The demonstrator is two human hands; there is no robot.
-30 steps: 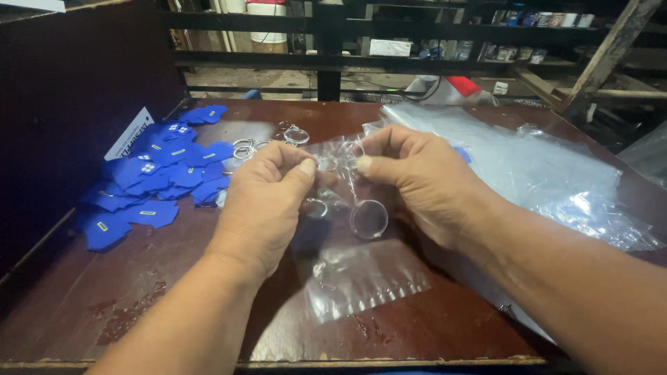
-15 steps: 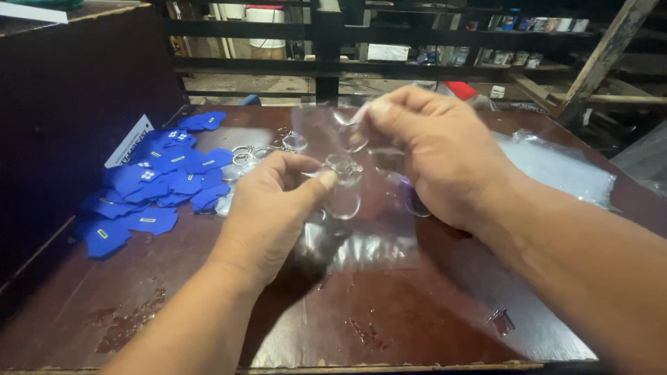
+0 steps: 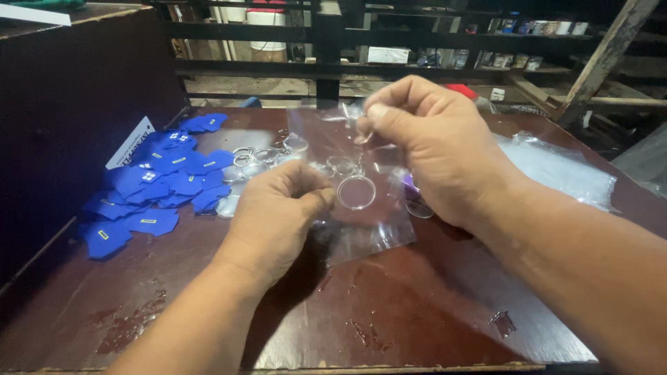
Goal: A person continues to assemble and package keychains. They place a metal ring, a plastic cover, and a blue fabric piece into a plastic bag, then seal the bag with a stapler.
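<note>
My right hand (image 3: pixel 434 149) is raised over the dark red table (image 3: pixel 417 312) and pinches the top edge of a small clear plastic bag (image 3: pixel 361 208) that hangs down. Inside or behind the bag shows a round clear keychain disc with a metal ring (image 3: pixel 356 192). My left hand (image 3: pixel 281 212) grips the bag's lower left side, fingers curled on the plastic. Several more clear round keychains (image 3: pixel 267 156) lie on the table just beyond my left hand.
A pile of small blue shirt-shaped pieces (image 3: pixel 156 184) lies at the left beside a white card (image 3: pixel 130 142). A heap of clear plastic bags (image 3: pixel 559 170) sits at the right. A dark wall stands on the left; black rails and shelves cross the back.
My right hand has lifted higher with the bag's top edge, stretching the bag upright. My left hand stayed low on the bag. The view has shifted slightly downward.
</note>
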